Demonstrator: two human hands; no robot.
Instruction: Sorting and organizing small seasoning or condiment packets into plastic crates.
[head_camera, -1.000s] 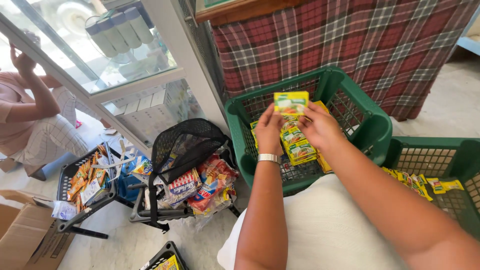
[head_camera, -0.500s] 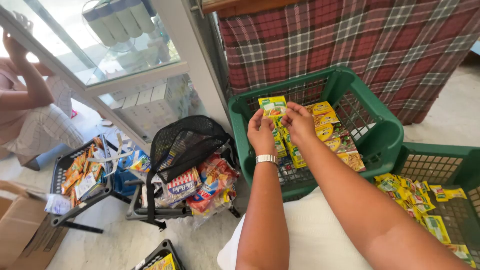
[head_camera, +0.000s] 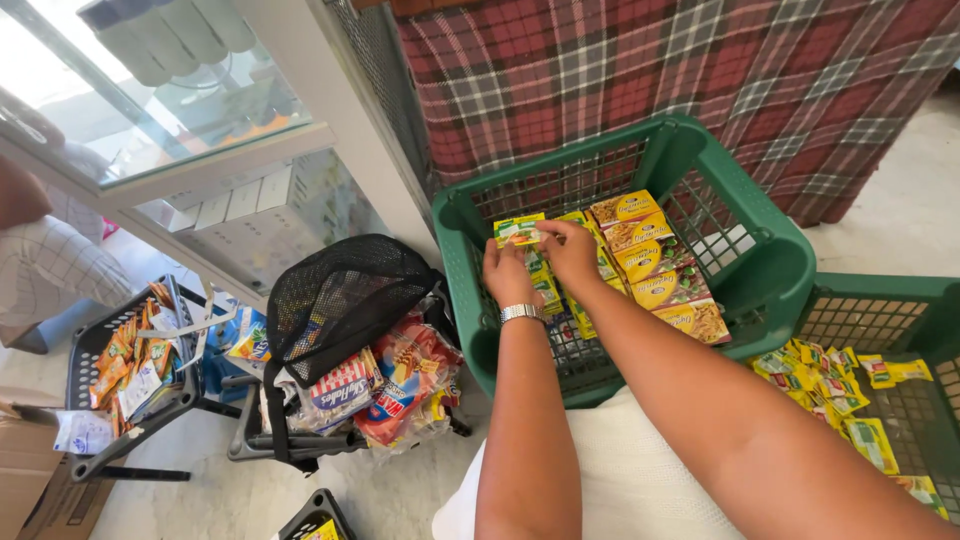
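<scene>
Pale stone floor (head_camera: 300, 495) below me, sunlit. Red plaid cloth (head_camera: 700, 80) hangs ahead of me, draped to floor. Glass door (head_camera: 150, 90) at my left, white frame, bright daylight through it. Cardboard box (head_camera: 30, 480) in corner.

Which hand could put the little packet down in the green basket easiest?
Probably the right hand: it reaches further over the basket and pinches the packet from above. The left hand sits lower, underneath.

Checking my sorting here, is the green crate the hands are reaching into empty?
No, the green crate already holds a row of yellow boxes, and both hands, left hand and right hand, hold a small packet inside it.
</scene>
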